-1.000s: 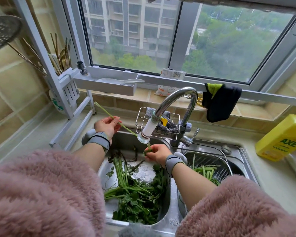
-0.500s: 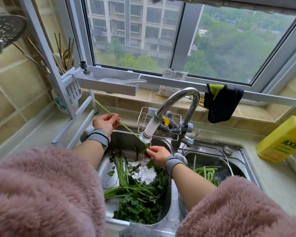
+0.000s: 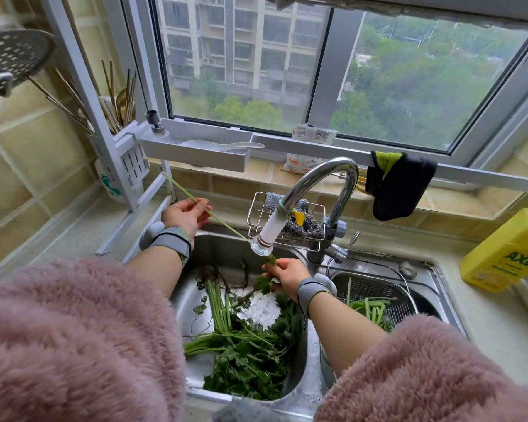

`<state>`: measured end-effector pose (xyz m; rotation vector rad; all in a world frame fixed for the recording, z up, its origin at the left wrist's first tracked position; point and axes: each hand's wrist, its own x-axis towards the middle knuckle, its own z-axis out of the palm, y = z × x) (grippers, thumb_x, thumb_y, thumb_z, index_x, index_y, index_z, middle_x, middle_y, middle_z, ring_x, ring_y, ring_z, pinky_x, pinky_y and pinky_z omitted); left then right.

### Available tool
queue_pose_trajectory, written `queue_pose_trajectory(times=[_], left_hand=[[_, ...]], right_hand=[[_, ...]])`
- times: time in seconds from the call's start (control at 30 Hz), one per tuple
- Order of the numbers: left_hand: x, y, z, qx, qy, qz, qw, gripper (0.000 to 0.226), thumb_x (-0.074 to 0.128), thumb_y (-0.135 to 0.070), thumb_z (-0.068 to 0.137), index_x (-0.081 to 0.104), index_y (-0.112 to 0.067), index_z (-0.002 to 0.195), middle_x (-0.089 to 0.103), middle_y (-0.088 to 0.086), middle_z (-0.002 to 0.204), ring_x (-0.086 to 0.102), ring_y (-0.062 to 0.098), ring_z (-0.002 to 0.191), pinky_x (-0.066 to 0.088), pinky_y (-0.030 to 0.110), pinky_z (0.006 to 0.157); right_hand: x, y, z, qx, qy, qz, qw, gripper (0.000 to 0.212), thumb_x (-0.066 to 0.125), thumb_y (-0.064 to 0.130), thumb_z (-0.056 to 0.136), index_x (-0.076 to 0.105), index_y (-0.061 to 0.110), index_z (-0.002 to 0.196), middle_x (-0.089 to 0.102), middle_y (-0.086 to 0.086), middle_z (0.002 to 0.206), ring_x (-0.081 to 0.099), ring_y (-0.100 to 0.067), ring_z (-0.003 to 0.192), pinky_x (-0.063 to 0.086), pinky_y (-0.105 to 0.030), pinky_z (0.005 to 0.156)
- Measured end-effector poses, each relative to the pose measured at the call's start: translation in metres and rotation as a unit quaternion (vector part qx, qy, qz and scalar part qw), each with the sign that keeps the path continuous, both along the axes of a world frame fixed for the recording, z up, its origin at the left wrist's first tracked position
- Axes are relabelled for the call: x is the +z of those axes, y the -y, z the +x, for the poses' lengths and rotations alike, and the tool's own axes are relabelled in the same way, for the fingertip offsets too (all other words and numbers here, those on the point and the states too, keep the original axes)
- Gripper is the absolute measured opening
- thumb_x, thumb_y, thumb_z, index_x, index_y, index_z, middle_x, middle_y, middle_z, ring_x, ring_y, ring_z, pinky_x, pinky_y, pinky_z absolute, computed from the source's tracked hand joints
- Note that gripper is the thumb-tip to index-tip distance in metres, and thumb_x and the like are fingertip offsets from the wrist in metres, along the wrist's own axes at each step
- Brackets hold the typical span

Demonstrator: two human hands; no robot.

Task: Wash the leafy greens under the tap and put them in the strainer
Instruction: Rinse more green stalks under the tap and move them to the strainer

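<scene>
One long green stalk stretches under the tap's white nozzle. My left hand pinches its stem end at the sink's back left. My right hand grips its leafy end just below the nozzle, where water runs. A pile of leafy greens with roots lies in the left sink basin. The metal strainer sits in the right basin and holds a few washed green stalks.
A wire sponge rack hangs behind the tap. A yellow detergent bottle lies on the counter at right. A dark cloth hangs from the window rail. A white rack with chopsticks stands at left.
My right hand slid down with the leafy end, now a little lower under the nozzle. My left hand kept the stem end up at about the same place.
</scene>
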<state>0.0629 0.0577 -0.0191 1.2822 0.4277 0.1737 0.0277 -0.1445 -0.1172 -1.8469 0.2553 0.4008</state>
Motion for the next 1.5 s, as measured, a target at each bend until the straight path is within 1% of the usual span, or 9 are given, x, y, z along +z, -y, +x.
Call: queue_pose_trajectory(times=[0.13,0.3,0.5,0.6,0.83,1.03,1.2,1.37,1.5], left_hand=[[-0.003,-0.002,0.002,0.001,-0.006,0.007,1.000,0.020,0.054,-0.001,0.091,0.058,-0.011,0.074,0.059,0.005,0.075,0.058,0.012,0.068,0.053,0.018,0.064],[-0.003,-0.005,0.003,0.006,-0.011,0.009,1.000,0.020,0.054,-0.001,0.091,0.058,-0.011,0.074,0.059,0.005,0.075,0.059,0.012,0.069,0.052,0.021,0.069],[-0.002,-0.004,0.000,0.007,-0.020,0.022,1.000,0.016,0.054,-0.002,0.091,0.059,-0.008,0.077,0.062,0.003,0.068,0.059,0.013,0.067,0.054,0.019,0.062],[-0.007,-0.005,-0.003,-0.018,-0.055,0.040,0.997,0.011,0.054,-0.001,0.091,0.059,0.000,0.101,0.060,0.006,0.071,0.061,0.013,0.061,0.053,0.018,0.054],[-0.035,0.013,-0.030,-0.126,-0.169,0.053,0.976,0.003,0.052,0.002,0.092,0.051,-0.001,0.091,0.056,0.012,0.070,0.055,0.005,0.030,0.047,0.017,0.038],[-0.054,0.046,-0.044,-0.217,-0.204,0.082,0.951,0.020,0.056,0.005,0.088,0.050,-0.004,0.071,0.060,0.009,0.054,0.056,0.007,0.031,0.045,0.015,0.034],[-0.063,0.068,-0.054,-0.267,-0.239,0.091,0.929,0.015,0.064,-0.003,0.085,0.054,-0.002,0.074,0.062,0.007,0.054,0.059,0.015,0.048,0.050,0.022,0.048],[-0.071,0.075,-0.059,-0.354,-0.280,0.173,0.875,0.016,0.066,-0.019,0.086,0.061,-0.004,0.089,0.062,0.008,0.078,0.055,0.016,0.062,0.047,0.024,0.059],[-0.074,0.088,-0.058,-0.394,-0.305,0.223,0.838,0.016,0.062,-0.016,0.089,0.060,-0.003,0.098,0.061,0.005,0.077,0.051,0.015,0.061,0.042,0.022,0.057]], right_hand=[[-0.002,0.002,0.000,0.028,0.004,-0.056,0.998,0.010,0.068,0.015,0.084,0.072,0.011,0.092,0.072,-0.009,0.089,0.060,-0.013,0.069,0.053,-0.032,0.076],[0.003,0.004,-0.003,0.001,0.000,-0.057,0.998,0.023,0.058,0.025,0.092,0.073,0.012,0.080,0.065,0.000,0.059,0.034,-0.001,0.030,0.030,-0.014,0.038],[0.004,0.001,0.000,-0.004,-0.038,0.009,0.999,0.046,0.046,-0.013,0.086,0.049,0.004,0.129,0.065,-0.015,0.115,0.058,-0.019,0.094,0.048,-0.030,0.075],[0.013,0.000,-0.002,0.012,-0.076,0.001,0.997,0.055,0.045,-0.007,0.085,0.042,0.014,0.135,0.055,-0.012,0.117,0.053,-0.020,0.091,0.047,-0.032,0.071],[0.025,0.002,-0.009,0.063,-0.105,0.012,0.992,0.047,0.052,0.020,0.076,0.057,0.014,0.123,0.058,-0.013,0.118,0.047,-0.022,0.102,0.039,-0.027,0.075],[0.021,0.017,-0.027,0.161,-0.058,-0.036,0.985,0.042,0.055,0.041,0.090,0.067,0.006,0.111,0.066,0.005,0.079,0.056,-0.005,0.072,0.042,-0.015,0.060],[0.021,0.025,-0.035,0.223,-0.022,-0.169,0.960,0.025,0.065,0.025,0.087,0.071,0.004,0.099,0.058,0.017,0.048,0.044,0.005,0.041,0.035,-0.011,0.050],[0.024,0.077,-0.048,0.182,-0.063,-0.254,0.948,0.023,0.061,0.026,0.089,0.069,0.008,0.100,0.058,0.003,0.074,0.049,-0.008,0.066,0.040,-0.019,0.061],[0.019,0.135,-0.057,0.101,-0.144,-0.347,0.921,0.028,0.055,0.022,0.090,0.058,0.017,0.063,0.056,-0.001,0.071,0.052,-0.016,0.074,0.039,-0.022,0.067]])
